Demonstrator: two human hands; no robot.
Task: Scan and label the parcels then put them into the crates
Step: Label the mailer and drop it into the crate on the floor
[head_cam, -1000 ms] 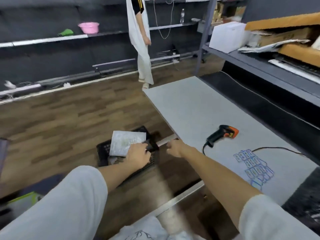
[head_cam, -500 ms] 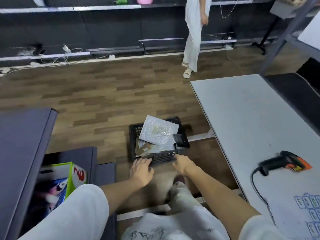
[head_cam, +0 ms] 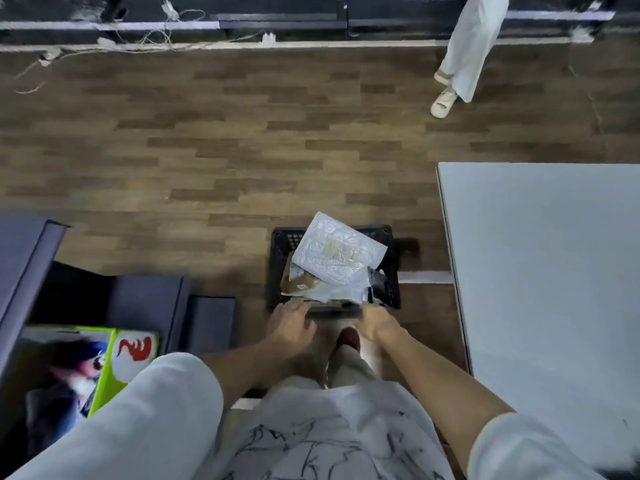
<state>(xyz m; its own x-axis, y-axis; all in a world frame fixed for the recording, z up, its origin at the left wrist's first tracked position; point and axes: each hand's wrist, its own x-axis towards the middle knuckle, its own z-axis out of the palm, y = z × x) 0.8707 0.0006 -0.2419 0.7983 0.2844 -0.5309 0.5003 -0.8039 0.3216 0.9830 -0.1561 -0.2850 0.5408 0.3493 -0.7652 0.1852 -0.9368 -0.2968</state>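
both hands on the near rim of a full black crate on the floor

wooden floor (head_cam: 207, 150) fills the view, a white table (head_cam: 554, 271) stands at the right, well apart from a colourful box (head_cam: 104, 362) at the left. the crate (head_cam: 393, 271) sits just beside the table's corner, parcels piled inside, the top grey parcel (head_cam: 337, 254) tilted and poking over the far edge. left hand (head_cam: 289, 323) curls its fingers over the near rim; right hand (head_cam: 375, 320) grips that rim too.
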